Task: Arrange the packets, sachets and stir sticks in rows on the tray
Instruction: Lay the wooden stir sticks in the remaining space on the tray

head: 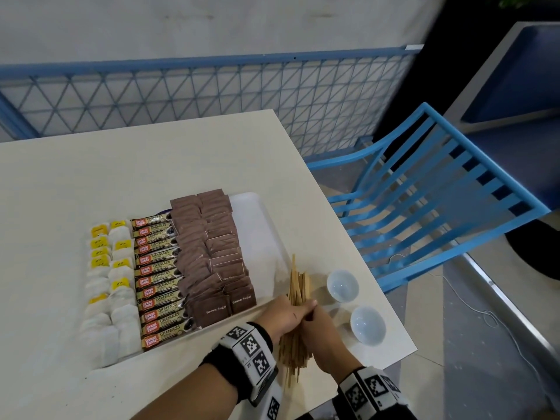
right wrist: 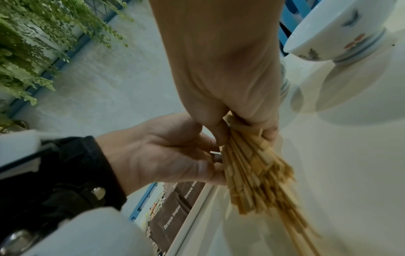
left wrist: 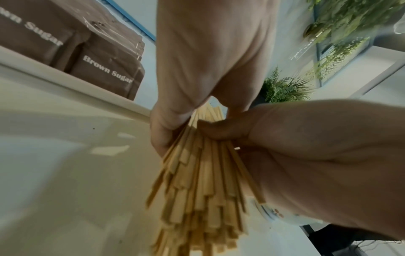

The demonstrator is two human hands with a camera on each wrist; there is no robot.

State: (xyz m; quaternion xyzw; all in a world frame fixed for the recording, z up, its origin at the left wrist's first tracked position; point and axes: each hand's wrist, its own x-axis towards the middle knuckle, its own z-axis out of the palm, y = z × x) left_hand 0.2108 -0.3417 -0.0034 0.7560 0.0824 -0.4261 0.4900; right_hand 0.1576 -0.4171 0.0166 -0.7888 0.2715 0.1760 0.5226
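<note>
The table (head: 75,183) is carrying a white tray (head: 257,213) that is sitting just past the hands, at about eleven o'clock from them. On the tray, rows are already lying side by side: tea bags (head: 109,286) at the nine o'clock side, then coffee granule sachets (head: 157,280), then two columns of brown sugar packets (head: 212,256). A bare strip of tray is showing at the three o'clock side, beyond the sugar.

Judging by this, the stir-stick step is the one in hand, and it looks like the last. The next move is likely calling for the sticks to be squared up at their ends, since they are splaying unevenly, then carried toward twelve o'clock and laid along that free strip without disturbing the sugar packets.

The bundle of stir sticks (head: 295,325) is being held over the table just beside the tray's near corner, running from six toward twelve o'clock. The left hand (head: 286,315) is curling its fingers round the bundle's middle from the nine o'clock side; the right hand (head: 322,334) is gripping the same bundle from three o'clock, thumb pressing across it. Two small bowls (head: 342,284) are standing at about two o'clock from the hands, apart from the sticks.
</note>
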